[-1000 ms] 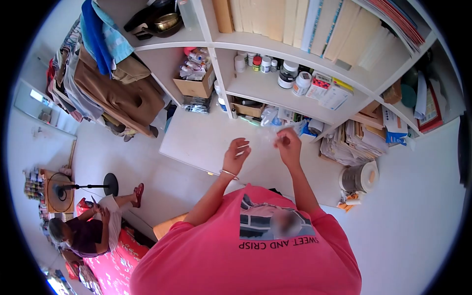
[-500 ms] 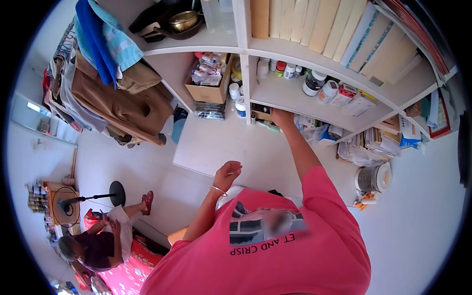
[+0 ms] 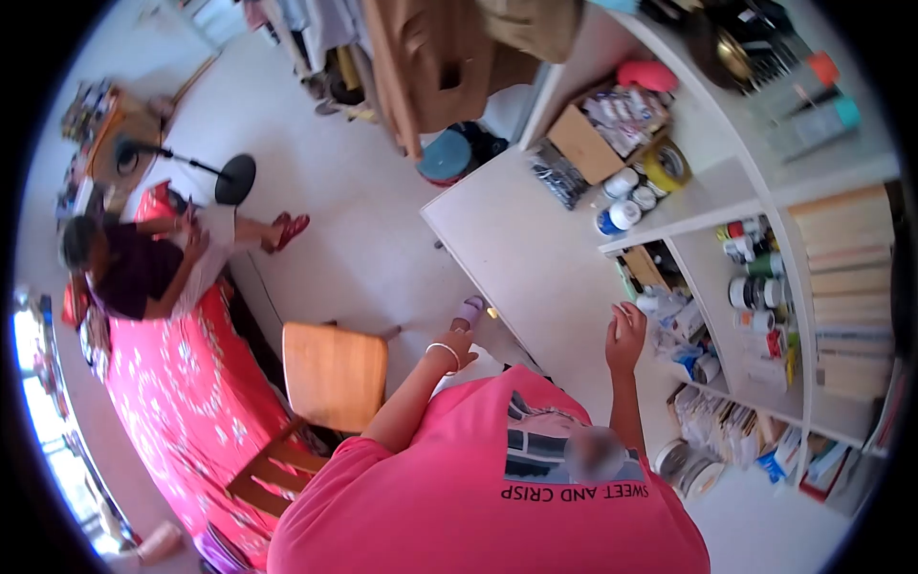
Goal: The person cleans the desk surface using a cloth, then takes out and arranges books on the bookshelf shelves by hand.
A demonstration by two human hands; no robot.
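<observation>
My left hand hangs low in front of my pink shirt, a bangle on its wrist, over my thigh beside the desk's edge; its fingers are apart and nothing shows in them. Above the white desk my right hand is raised with spread fingers, holding nothing. To its right, plastic bags and small items lie in the lower shelf, near a small brown box. An open cardboard box of packets stands at the desk's far end, beside white bottles and a yellow tape roll.
A wooden chair stands left of me. Behind it, a person sits on a bed with a red floral cover. A black fan stands on the floor. Clothes hang at the top; shelves with books are at right.
The view has swung left, bringing the chair into sight. My right hand has come out of the lower shelf and is open above the desk; my left hand has dropped lower.
</observation>
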